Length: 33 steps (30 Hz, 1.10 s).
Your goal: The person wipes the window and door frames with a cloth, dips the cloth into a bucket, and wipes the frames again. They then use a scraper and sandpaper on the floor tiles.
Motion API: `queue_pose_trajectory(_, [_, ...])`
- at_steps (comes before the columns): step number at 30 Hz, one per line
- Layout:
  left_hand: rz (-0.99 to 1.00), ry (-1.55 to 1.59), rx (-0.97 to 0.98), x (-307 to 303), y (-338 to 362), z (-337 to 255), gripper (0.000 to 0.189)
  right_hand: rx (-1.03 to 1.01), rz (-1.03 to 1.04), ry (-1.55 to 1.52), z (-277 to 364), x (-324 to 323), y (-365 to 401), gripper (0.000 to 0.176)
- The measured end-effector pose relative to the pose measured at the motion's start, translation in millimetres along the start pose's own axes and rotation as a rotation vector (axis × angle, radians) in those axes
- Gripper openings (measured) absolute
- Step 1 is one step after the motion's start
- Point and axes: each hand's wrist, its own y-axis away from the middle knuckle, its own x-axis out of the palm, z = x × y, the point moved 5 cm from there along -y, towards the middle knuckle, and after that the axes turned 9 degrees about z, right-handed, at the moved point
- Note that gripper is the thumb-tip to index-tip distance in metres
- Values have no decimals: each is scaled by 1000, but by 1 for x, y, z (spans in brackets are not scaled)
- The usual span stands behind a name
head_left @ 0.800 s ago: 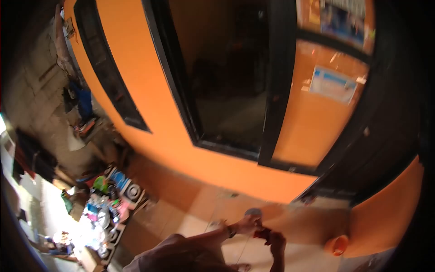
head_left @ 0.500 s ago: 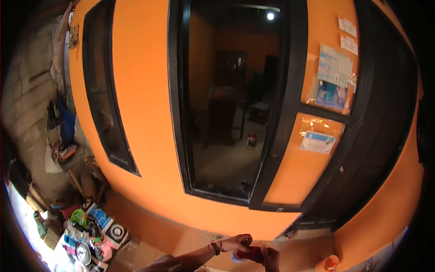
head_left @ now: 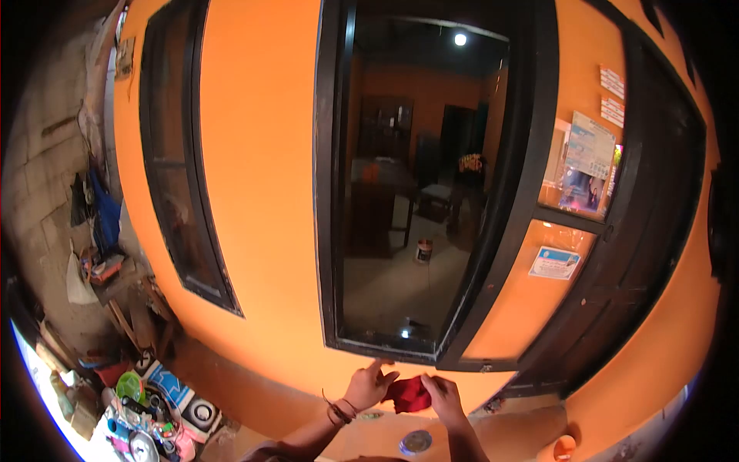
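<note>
A red cloth (head_left: 409, 395) hangs bunched between my hands, just below the dark window frame (head_left: 385, 353). My right hand (head_left: 445, 396) pinches its right side between thumb and fingers. With bracelets at the wrist, my left hand (head_left: 366, 387) is at the cloth's left edge. Its index finger stretches up to the bottom of the frame, and its thumb stands apart, close to the cloth. Below the hands, a round, greyish can or lid (head_left: 416, 441) shows near the bottom edge of the view.
An orange wall (head_left: 258, 192) surrounds the tall window. To the right is a dark door (head_left: 654, 200), with papers (head_left: 589, 158) stuck beside it. Assorted household items (head_left: 154, 423) crowd the lower left. An orange pipe end (head_left: 564, 446) sticks out at lower right.
Both hands have risen toward the window's lower frame. The cloth, bunched up before, now hangs more spread from my right hand, and my left index finger has stretched upward.
</note>
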Motion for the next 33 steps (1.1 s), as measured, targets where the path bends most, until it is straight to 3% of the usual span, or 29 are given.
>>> queue_pose_trajectory(1, [55,92,-94,-5,4,-8,33,20,29,-19,1,4,-9,34])
queue_pose_trajectory(2, [59,327,56,6,4,4,44,66,43,-78,6,9,-16,36])
queue_pose_trajectory(3, [136,400,154,11,4,2,42,109,56,-136,12,16,-22,37])
queue_pose_trajectory(5, [76,354,195,16,6,14,38,53,114,-206,5,25,-40,39])
queue_pose_trajectory(6, [52,219,37,7,5,16,33,51,177,-188,-7,25,-52,38])
queue_pose_trajectory(7, [-52,302,40,5,3,32,28,33,178,-181,-15,28,-62,32])
queue_pose_trajectory(9, [-47,207,-39,-19,-2,27,26,-33,215,-239,-5,32,-74,24])
queue_pose_trajectory(11, [-70,400,-29,-30,-11,38,22,41,269,-358,-8,29,-85,22])
queue_pose_trajectory(13, [-172,404,-25,-49,-19,40,21,119,318,-479,-6,32,-91,19])
queue_pose_trajectory(16, [-365,290,-62,-69,-31,45,21,-32,393,-394,16,40,-103,23])
queue_pose_trajectory(19, [-463,310,-54,-75,-46,58,20,-75,205,-444,48,45,-119,25])
queue_pose_trajectory(21, [-475,323,-48,-78,-53,63,20,-59,219,-553,57,46,-135,29])
queue_pose_trajectory(23, [-431,462,-19,-84,-55,62,19,-362,261,-424,49,38,-163,29])
queue_pose_trajectory(24, [-377,381,-58,-89,-57,66,19,-359,243,-421,64,46,-168,29])
queue_pose_trajectory(26, [-308,355,-62,-95,-61,88,20,-685,29,30,123,64,-171,24])
queue_pose_trajectory(27, [-254,320,-69,-97,-62,99,21,-681,8,36,131,74,-186,24])
queue_pose_trajectory(29, [-155,280,-44,-109,-63,113,21,-971,-190,341,159,92,-202,22])
queue_pose_trajectory(33, [32,196,-4,-131,-65,133,22,-1088,-354,386,172,132,-258,25])
